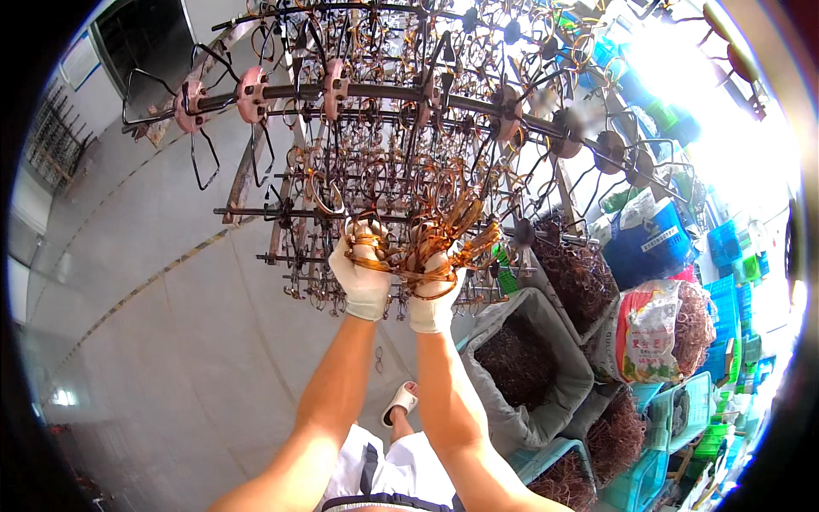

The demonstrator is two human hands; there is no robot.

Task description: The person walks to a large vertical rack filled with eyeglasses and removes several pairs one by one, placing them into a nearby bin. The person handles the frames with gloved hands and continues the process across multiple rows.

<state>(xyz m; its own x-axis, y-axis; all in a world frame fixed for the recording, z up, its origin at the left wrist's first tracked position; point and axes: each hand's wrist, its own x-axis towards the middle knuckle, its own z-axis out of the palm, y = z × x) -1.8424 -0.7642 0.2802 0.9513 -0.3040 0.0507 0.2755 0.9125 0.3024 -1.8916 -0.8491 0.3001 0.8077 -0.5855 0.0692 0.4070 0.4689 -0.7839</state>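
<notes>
Both my hands wear white gloves and are raised in front of the rack. My left hand is closed, with amber-brown loops around its fingers. Beside it my right hand is closed around a bunch of glossy amber-brown frames, which look like eyeglass frames. Their thin arms fan out above and to the right of that hand. Some of the loops reach across between the two hands. Right behind the hands stands a rack of dark bars with wire hooks, pink and dark round blocks, and many looped frames hanging in rows.
To the right stands a grey-lined bin of dark tangled pieces. Beyond it are a printed sack, a blue bag and turquoise crates. A yellow-black line crosses the grey floor. A slippered foot shows below.
</notes>
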